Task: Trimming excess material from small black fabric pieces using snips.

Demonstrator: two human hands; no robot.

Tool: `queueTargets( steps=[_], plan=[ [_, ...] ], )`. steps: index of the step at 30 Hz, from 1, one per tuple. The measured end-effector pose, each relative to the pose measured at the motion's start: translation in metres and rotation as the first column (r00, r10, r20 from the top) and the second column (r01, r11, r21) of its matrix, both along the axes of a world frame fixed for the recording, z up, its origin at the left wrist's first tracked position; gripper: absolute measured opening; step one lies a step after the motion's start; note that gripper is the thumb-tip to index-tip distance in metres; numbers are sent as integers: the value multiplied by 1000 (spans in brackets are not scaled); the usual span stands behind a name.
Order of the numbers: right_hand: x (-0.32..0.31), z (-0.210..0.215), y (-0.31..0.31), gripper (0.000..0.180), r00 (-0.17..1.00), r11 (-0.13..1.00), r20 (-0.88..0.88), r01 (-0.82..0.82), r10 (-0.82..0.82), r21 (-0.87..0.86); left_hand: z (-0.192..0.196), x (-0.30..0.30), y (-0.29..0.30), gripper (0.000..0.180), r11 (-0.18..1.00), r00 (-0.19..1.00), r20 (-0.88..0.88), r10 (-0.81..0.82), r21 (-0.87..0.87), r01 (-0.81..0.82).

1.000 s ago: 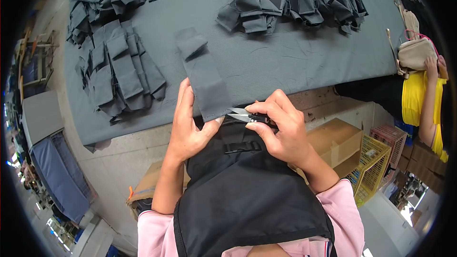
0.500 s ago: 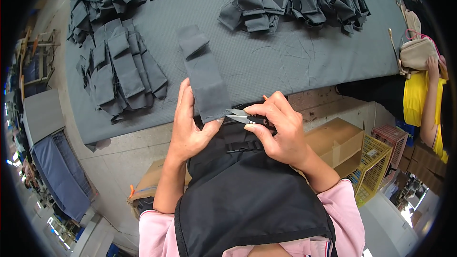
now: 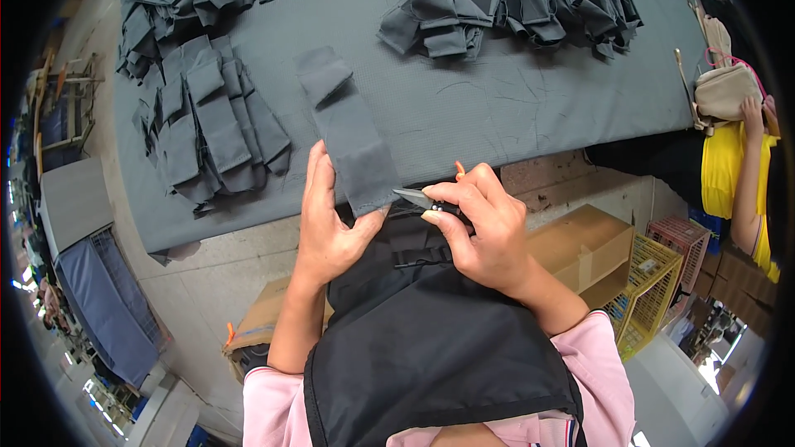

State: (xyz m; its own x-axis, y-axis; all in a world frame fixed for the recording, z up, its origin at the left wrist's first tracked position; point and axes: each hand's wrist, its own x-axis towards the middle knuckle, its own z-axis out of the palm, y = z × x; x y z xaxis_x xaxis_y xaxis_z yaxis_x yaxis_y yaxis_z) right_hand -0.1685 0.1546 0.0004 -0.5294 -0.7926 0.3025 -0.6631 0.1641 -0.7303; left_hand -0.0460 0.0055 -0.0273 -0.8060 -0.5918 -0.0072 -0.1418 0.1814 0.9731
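Note:
A dark grey fabric strip [image 3: 354, 136] lies over the table's near edge, its far end folded over. My left hand [image 3: 325, 228] grips its near left edge, the thumb on top at the lower end and the other fingers along the side. In my right hand [image 3: 489, 223] are small thread snips [image 3: 414, 198], squeezed between thumb and fingers. Their blades are closed together, with the tip at the strip's lower right corner. An orange piece [image 3: 460, 170] sticks up behind the right fingers.
Piles of grey fabric pieces lie at the left [image 3: 203, 116] and far right [image 3: 522, 0] of the cloth-covered table [image 3: 513, 108]. Loose threads are scattered on it. Below stand cardboard boxes [image 3: 580, 244] and a yellow crate [image 3: 646, 281]. Another person's arm [image 3: 748, 190] holds a beige pouch [image 3: 729, 93].
The snips' blades, spread apart before, have come together at the strip's corner. The strip's far end has shifted slightly left.

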Motion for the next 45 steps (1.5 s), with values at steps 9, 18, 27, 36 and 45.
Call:
queueTargets(
  steps=[9, 18, 27, 36, 45],
  plan=[
    [-8, 8, 2, 23, 995, 997, 67, -74, 73, 17, 3, 0, 0, 54, 1000, 1000, -1, -19, 9, 19],
    [-7, 11, 0, 23, 995, 994, 57, -86, 82, 72, 3, -1, 0, 52, 1000, 1000, -31, -5, -8, 5],
    [0, 11, 0, 25, 968, 996, 248, -49, 29, 74, 3, -2, 2, 52, 993, 1000, 31, 1, -121, 2],
    [-6, 9, 1, 20, 981, 1000, 193, -24, 26, -14, 4, -3, 2, 52, 999, 1000, 2, -22, 38, 22],
    [-10, 9, -11, 20, 957, 979, 208, -205, 203, -9, 6, 0, 0, 59, 992, 994, 51, -92, -85, 97]
  ],
)
